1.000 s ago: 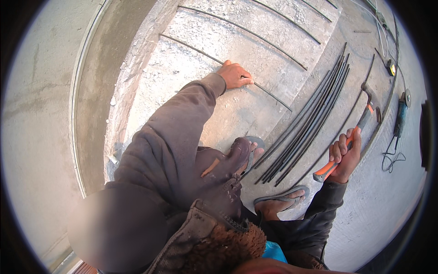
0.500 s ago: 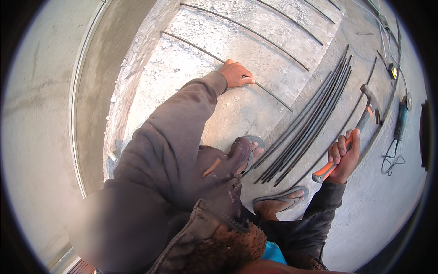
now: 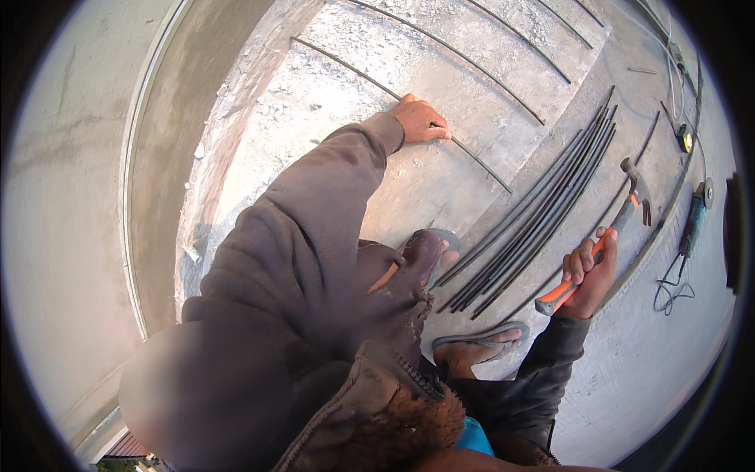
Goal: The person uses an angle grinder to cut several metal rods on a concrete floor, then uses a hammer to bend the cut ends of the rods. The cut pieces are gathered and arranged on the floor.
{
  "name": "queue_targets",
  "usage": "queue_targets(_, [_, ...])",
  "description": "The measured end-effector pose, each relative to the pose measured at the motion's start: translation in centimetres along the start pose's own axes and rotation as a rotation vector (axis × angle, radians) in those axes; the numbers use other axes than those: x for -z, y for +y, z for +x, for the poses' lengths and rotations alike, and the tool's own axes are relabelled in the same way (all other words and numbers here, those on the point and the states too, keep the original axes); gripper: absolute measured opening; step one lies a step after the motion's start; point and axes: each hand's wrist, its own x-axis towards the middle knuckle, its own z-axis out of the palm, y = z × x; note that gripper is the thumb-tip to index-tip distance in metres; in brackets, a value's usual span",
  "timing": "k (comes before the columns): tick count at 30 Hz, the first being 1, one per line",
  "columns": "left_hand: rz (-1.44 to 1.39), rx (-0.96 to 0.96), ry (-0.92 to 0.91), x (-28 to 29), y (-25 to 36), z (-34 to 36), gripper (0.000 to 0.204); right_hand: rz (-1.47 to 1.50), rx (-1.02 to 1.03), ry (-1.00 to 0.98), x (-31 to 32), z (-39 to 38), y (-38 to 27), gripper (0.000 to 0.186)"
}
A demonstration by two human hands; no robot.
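My left hand (image 3: 422, 120) is wrapped round the middle of a thin dark steel rod (image 3: 481, 164) low over the chipped concrete. The rod's far-left end meets the rough broken edge of the concrete; its other end points toward me and to the right. In my right hand (image 3: 588, 271) is a claw hammer (image 3: 620, 219) with an orange and grey handle. I grip it low on the handle, with its metal head up and away from me. Its claw points to the right, and the head touches nothing I can make out.
A bundle of loose steel rods (image 3: 543, 216) lies right of my feet. More rods (image 3: 472, 67) stretch across the rubble-strewn slab beyond my left hand. An angle grinder (image 3: 692, 220) with its cord and a yellow tape measure (image 3: 684, 139) are at the right. A wall (image 3: 79, 197) rises on the left.
The view has shifted slightly, so the rods sit a little farther right. The hammer head has turned and dipped slightly, showing its claw more plainly. Both hands keep their grips.
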Motion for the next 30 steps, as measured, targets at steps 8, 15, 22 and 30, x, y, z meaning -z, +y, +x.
queue_targets(8, [0.066, 0.000, 0.003, -0.9, -0.6, 1.2, 0.032, 0.286, -0.230, 0.228, 0.1, -0.5, 7.7, 0.025])
queue_targets(15, [0.060, -0.036, 0.003, -0.7, 0.0, 1.7, 0.031, 0.340, -0.446, 0.313, -1.8, -3.6, 13.3, 0.028])
queue_targets(22, [-0.045, -0.033, 0.042, -0.1, -1.4, 1.8, 0.028, 0.433, -0.249, 0.523, 1.5, -3.1, 12.4, 0.025])
queue_targets(30, [-0.065, -0.032, 0.048, -0.6, -2.6, 1.5, 0.028, 0.327, -0.466, 0.177, 1.4, -3.4, 12.6, 0.022])
